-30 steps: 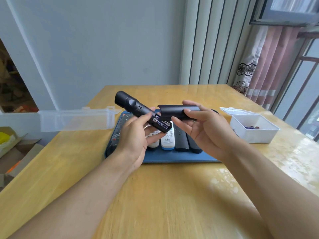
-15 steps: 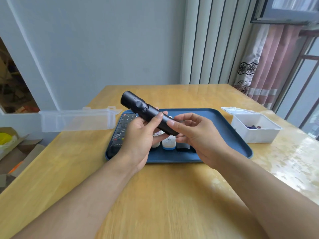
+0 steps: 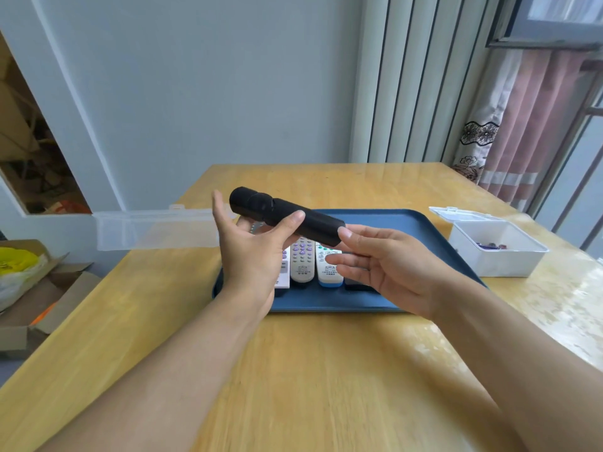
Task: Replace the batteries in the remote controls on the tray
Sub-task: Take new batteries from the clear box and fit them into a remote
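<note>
Two hands are handling a matte black, rounded plastic remote control point(image 3: 287, 220) above the blue tray point(image 3: 408, 223): left hand point(image 3: 251, 252) gripping it, right hand point(image 3: 385, 262) relaxed, thumb touching its end.

2 hands: the left hand point(image 3: 251, 256) and the right hand point(image 3: 385, 265). 1 black remote point(image 3: 287, 215), held up between them. 1 blue tray point(image 3: 408, 223) at 12 o'clock on 1 wooden table point(image 3: 293, 370), with at least 3 light remotes point(image 3: 301, 259) showing on it; dark ones are partly hidden. 1 white box point(image 3: 499, 252) at 2 o'clock, 1 clear box point(image 3: 156, 230) at 10 o'clock.
</note>
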{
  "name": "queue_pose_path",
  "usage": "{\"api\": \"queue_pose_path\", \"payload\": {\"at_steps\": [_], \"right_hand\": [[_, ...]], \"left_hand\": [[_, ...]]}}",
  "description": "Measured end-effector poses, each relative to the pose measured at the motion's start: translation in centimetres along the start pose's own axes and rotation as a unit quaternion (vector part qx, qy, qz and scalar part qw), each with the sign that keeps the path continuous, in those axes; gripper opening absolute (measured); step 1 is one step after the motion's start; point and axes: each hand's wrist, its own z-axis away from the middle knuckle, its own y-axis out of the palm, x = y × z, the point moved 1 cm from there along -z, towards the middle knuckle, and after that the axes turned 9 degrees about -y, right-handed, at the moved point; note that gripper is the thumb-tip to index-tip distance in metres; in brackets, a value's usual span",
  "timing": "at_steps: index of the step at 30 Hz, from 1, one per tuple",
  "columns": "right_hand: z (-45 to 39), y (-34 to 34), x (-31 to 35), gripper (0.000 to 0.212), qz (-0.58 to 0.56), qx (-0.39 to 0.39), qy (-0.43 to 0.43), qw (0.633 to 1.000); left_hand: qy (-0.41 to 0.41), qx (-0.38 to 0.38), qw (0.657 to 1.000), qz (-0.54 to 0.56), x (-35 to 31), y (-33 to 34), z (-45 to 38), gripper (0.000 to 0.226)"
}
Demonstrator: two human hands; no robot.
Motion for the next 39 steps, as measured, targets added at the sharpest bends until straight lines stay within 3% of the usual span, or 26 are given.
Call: {"api": "queue_pose_path", "payload": {"at_steps": [2,5,17,21,23,25,26,28,30,32,36,39], "right_hand": [[-0.1,0.0,-0.1,0.029,0.0,0.003,0.005,1.0],[-0.1,-0.2,-0.2,0.037,-0.006,-0.001,0.007,1.0],[-0.2,-0.5,0.0,0.032,-0.04,-0.006,-0.01,0.999],[0.0,0.0,-0.2,0.027,-0.068,-0.001,-0.027,0.997],[0.0,0.1,0.0,0.028,-0.07,-0.03,-0.055,0.996],[-0.2,-0.5,1.0,0.024,-0.066,-0.116,-0.106,0.985],[-0.3,-1.3,1.7,0.022,-0.029,-0.168,-0.145,0.975],[-0.1,-3.1,3.1,0.024,0.185,-0.263,-0.234,0.918],[0.1,-4.6,3.7,0.033,0.445,-0.297,-0.251,0.807],[0.2,-5.3,3.6,0.035,0.592,-0.3,-0.186,0.724],[0.0,-5.5,3.0,0.026,0.669,-0.232,-0.084,0.701],[0.3,-5.3,3.1,0.011,0.741,-0.181,-0.02,0.646]], "left_hand": [[0.005,0.002,1.0,0.009,-0.1,-0.1,0.0,0.108],[0.004,0.002,1.0,0.007,-0.3,-0.1,0.0,0.088],[-0.004,0.01,0.999,0.034,-0.4,0.0,0.1,0.078],[0.003,0.039,0.999,-0.012,0.0,0.3,0.3,0.069],[0.007,0.083,0.994,-0.065,0.6,0.6,0.6,0.064],[0.032,0.102,0.984,-0.144,1.0,0.6,0.5,0.067],[0.053,0.104,0.974,-0.194,1.2,0.4,0.4,0.07],[0.102,0.116,0.941,-0.302,1.7,0.1,0.3,0.074],[0.16,0.147,0.877,-0.428,2.3,-0.1,0.5,0.066],[0.191,0.186,0.809,-0.524,2.7,0.0,0.9,0.056],[0.205,0.215,0.748,-0.594,3.0,0.2,1.0,0.052],[0.207,0.215,0.726,-0.62,3.2,0.3,0.8,0.052]]}}
